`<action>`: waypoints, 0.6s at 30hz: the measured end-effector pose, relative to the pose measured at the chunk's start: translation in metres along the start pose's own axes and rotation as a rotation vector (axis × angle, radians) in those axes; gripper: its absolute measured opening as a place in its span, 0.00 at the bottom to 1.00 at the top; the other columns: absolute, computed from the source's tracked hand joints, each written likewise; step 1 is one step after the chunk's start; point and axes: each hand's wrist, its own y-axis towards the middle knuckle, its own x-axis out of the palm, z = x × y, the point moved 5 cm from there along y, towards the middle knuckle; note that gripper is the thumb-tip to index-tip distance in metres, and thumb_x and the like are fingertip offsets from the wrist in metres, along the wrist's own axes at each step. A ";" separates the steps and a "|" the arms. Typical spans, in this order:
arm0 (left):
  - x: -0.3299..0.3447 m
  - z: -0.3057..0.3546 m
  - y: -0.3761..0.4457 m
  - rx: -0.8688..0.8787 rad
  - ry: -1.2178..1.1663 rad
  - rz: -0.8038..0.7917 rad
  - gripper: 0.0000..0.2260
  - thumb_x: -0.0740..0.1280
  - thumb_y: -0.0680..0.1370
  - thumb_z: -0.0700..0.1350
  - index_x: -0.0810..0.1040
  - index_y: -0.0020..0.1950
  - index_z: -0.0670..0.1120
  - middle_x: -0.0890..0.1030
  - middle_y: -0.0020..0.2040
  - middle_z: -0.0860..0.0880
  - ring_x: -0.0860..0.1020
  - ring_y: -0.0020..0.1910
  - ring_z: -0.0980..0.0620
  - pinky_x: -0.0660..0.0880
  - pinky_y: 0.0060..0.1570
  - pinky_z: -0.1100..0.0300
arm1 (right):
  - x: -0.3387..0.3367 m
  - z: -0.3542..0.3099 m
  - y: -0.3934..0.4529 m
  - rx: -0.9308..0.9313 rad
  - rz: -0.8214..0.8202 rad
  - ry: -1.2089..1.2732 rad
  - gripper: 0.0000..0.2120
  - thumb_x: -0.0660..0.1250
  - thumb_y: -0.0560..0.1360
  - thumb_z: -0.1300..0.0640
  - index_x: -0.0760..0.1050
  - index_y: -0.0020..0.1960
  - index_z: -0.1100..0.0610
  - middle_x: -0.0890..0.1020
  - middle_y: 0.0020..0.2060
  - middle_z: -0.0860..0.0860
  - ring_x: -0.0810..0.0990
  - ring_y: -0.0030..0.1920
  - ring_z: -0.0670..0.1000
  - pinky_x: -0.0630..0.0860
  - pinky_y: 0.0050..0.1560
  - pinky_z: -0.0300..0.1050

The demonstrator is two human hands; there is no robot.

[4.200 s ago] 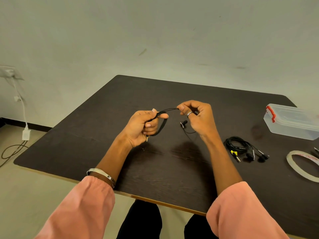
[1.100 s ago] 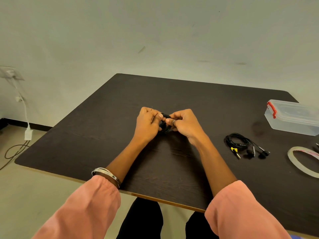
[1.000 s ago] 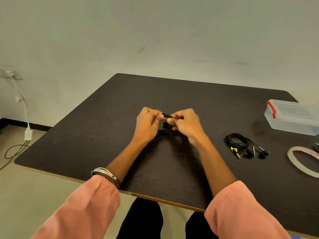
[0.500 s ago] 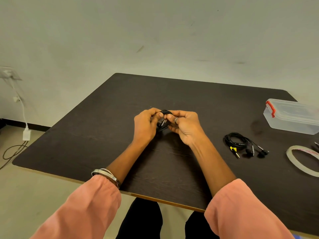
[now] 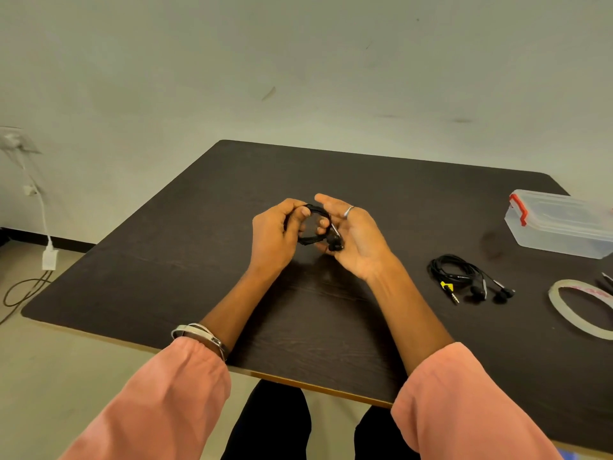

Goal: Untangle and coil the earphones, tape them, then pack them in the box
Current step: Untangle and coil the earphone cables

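Black rubbery cable, wound into a small round coil of earphones [image 5: 314,227], sits between your two hands above the middle of the dark wood-grain table [image 5: 166,270]. Your left hand [image 5: 275,232] grasps the coil's left side with fingers curled round the loops and the thumb on top. Your right hand [image 5: 351,239] is turned palm up, its fingers bent round the coil's right side, with the soft black earbuds [image 5: 335,243] and a thin silver stem resting in the palm; a plain metal ring shows on one finger. To the right, a second pair of earphones [image 5: 464,278] lies loosely bundled on the table, with a yellow tag near its plug. Farther right lies a flat translucent ring of tape [image 5: 564,313], and behind it a clear plastic box [image 5: 560,224] with a red latch, lid on.
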 end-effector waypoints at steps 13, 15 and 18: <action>-0.006 -0.017 0.003 -0.100 0.084 0.050 0.08 0.64 0.80 0.46 0.80 0.47 0.46 0.77 0.32 0.57 0.76 0.32 0.60 0.73 0.32 0.66 | -0.004 -0.019 0.000 -0.462 -0.008 -1.149 0.19 0.68 0.74 0.67 0.76 0.64 0.57 0.82 0.55 0.51 0.79 0.56 0.46 0.75 0.57 0.36; -0.002 -0.022 0.003 -0.157 0.076 0.002 0.08 0.63 0.80 0.46 0.80 0.47 0.46 0.78 0.32 0.56 0.76 0.30 0.60 0.74 0.31 0.65 | -0.005 -0.019 -0.002 -0.478 -0.016 -1.208 0.20 0.66 0.75 0.69 0.76 0.65 0.57 0.82 0.56 0.52 0.79 0.57 0.45 0.72 0.60 0.35; 0.002 -0.030 0.001 -0.309 -0.031 -0.060 0.09 0.62 0.81 0.46 0.80 0.47 0.46 0.79 0.34 0.53 0.76 0.30 0.57 0.75 0.26 0.59 | -0.011 -0.020 -0.001 -0.468 0.026 -1.123 0.19 0.68 0.73 0.69 0.78 0.62 0.57 0.83 0.53 0.51 0.79 0.54 0.44 0.75 0.59 0.38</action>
